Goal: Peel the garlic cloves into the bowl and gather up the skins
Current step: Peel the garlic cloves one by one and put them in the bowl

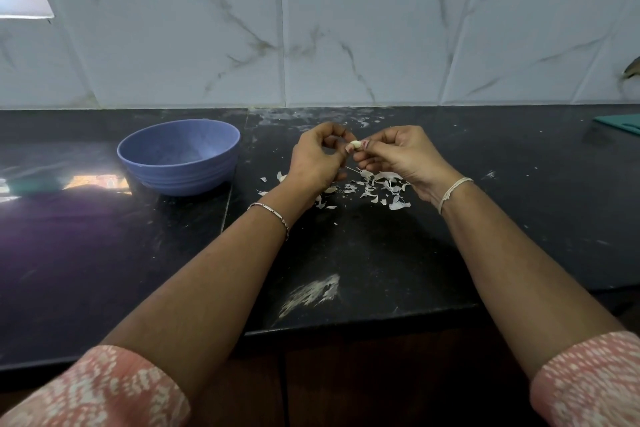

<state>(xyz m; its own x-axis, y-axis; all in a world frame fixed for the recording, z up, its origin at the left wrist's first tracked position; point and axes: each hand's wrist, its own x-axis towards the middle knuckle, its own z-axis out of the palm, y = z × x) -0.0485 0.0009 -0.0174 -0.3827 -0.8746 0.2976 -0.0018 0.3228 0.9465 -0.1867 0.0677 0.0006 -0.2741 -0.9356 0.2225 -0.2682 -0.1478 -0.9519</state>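
Black stone forms the countertop (381, 253), seen from the head camera. A pale garlic clove (355, 145) is held in the air above it, just past the picture's centre towards twelve o'clock. The clove is pinched at its nine o'clock end by the curled fingers and thumb of the left hand (317, 158). At its three o'clock end it is gripped by the fingertips of the right hand (398, 156).

Papery white skins (381, 184) are scattered on the counter at six o'clock from the clove, under and between the two hands. A blue-violet bowl (180, 177) is set upright at nine o'clock from the hands, well apart from them.

A metal bracelet (270, 215) is worn on the left wrist and a pale thread (453, 192) on the right. White veined tiles (346, 28) are seen at twelve o'clock, and a teal board (620, 123) is cut off at three o'clock.
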